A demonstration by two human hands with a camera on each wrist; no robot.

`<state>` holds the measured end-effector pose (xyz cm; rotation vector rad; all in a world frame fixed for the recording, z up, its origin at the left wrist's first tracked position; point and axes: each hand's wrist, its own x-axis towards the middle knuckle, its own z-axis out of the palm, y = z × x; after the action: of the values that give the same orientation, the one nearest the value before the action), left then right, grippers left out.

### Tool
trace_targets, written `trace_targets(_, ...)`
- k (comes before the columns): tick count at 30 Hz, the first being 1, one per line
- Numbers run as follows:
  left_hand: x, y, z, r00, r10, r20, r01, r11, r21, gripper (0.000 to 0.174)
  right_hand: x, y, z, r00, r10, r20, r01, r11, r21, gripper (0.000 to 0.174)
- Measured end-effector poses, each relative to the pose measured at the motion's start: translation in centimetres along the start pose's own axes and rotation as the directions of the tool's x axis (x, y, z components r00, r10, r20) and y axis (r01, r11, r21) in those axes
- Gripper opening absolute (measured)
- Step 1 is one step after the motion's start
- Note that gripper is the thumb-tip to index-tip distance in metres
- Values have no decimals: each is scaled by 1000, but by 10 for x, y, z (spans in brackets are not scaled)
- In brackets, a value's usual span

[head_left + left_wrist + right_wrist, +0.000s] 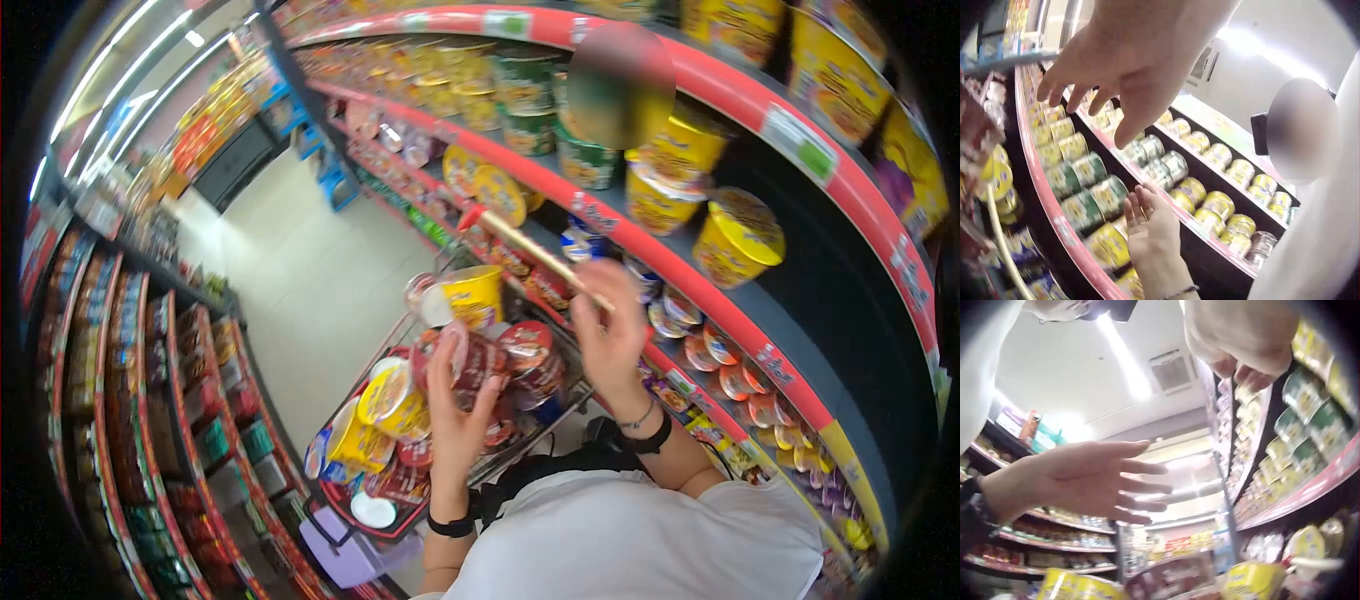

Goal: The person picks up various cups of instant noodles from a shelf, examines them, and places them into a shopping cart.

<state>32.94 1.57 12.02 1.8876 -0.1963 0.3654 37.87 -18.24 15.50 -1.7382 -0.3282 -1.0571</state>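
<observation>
My left hand point(455, 410) is held over a loaded cart, fingers straight and spread. In the head view it overlaps a dark red package point(480, 365); the right wrist view shows the left hand point(1085, 481) above the dark red package point(1172, 575), apart from it. Around it in the cart are yellow instant noodle cups point(395, 398) and a red-lidded cup point(530, 350). My right hand point(610, 325) is raised beside the shelf, its fingers extended with nothing in them. A pale stick with a red end point(535, 255) passes behind its fingers in the head view.
The cart point(400, 525) has a lilac part point(350, 550) at its near end. Right of it, curved shelves with red edges point(690, 270) hold yellow and green noodle cups. Other shelves point(150, 400) line the left side; blue stools point(335, 185) stand farther along the aisle floor point(270, 280).
</observation>
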Motion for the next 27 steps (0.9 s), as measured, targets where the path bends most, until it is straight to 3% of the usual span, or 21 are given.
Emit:
trace_targets(1, 0, 4, 19, 997, 5, 82, 7, 989, -145, 66, 8, 14, -27, 996, 28, -83, -44, 977, -207, 22)
trace_targets(2, 2, 14, 33, 988, 33, 150, -13, 991, -131, 65, 16, 28, -48, 972, -21, -235, -71, 924, -375, 28)
trace_targets(4, 2, 25, 59, 957, 89, 276, -64, 993, -97, 64, 32, 51, -95, 915, -104, -389, -177, 763, -622, 42)
trace_targets(7, -2, 36, 92, 902, 205, 379, -170, 977, -126, 63, 45, 76, -147, 910, -135, -392, -202, 681, -704, 54)
trace_targets(8, -5, 38, 101, 893, 199, 405, -152, 978, -146, 62, 44, 82, -160, 910, -140, -391, -200, 679, -707, 54)
trace_targets(10, -7, 41, 115, 875, 220, 431, -154, 971, -182, 62, 40, 91, -178, 908, 271, -319, -405, 763, -504, 56)
trace_targets(11, -6, 43, 120, 859, 239, 453, -155, 964, -214, 62, 37, 97, -183, 912, 266, -313, -397, 767, -504, 56)
trace_targets(13, -5, 46, 124, 865, 236, 444, -157, 966, -207, 61, 30, 100, -185, 898, 125, -421, -268, 916, -299, 52)
trace_targets(14, -4, 46, 125, 868, 232, 439, -154, 966, -206, 61, 27, 91, -187, 880, 195, -433, -273, 954, -125, 51)
trace_targets(15, -4, 46, 125, 873, 223, 434, -147, 968, -203, 60, 27, 82, -190, 884, 259, -390, -266, 963, 37, 51)
trace_targets(18, -2, 41, 125, 918, 139, 371, -23, 954, -300, 58, 26, 63, -181, 922, 277, -270, -254, 960, 116, 52)
trace_targets(20, -2, 42, 120, 945, 97, 313, 17, 939, -343, 60, 24, 59, -169, 972, 235, 25, -234, 944, 232, 54)
trace_targets(21, -2, 42, 116, 962, 70, 264, 40, 920, -390, 62, 21, 61, -162, 941, 294, 167, -330, 906, 263, 59)
trace_targets(23, -3, 37, 106, 975, 82, 205, 11, 910, -415, 62, 16, 63, -134, 907, 278, 317, -373, 880, 295, 57)
trace_targets(25, -7, 43, 92, 980, -8, 201, 107, 867, -486, 61, 14, 46, -109, 807, 330, 490, -488, 840, 238, 54)
trace_targets(27, -11, 32, 81, 985, -76, 157, 146, 855, -498, 61, 8, 48, -92, 767, 341, 543, -506, 842, 186, 51)
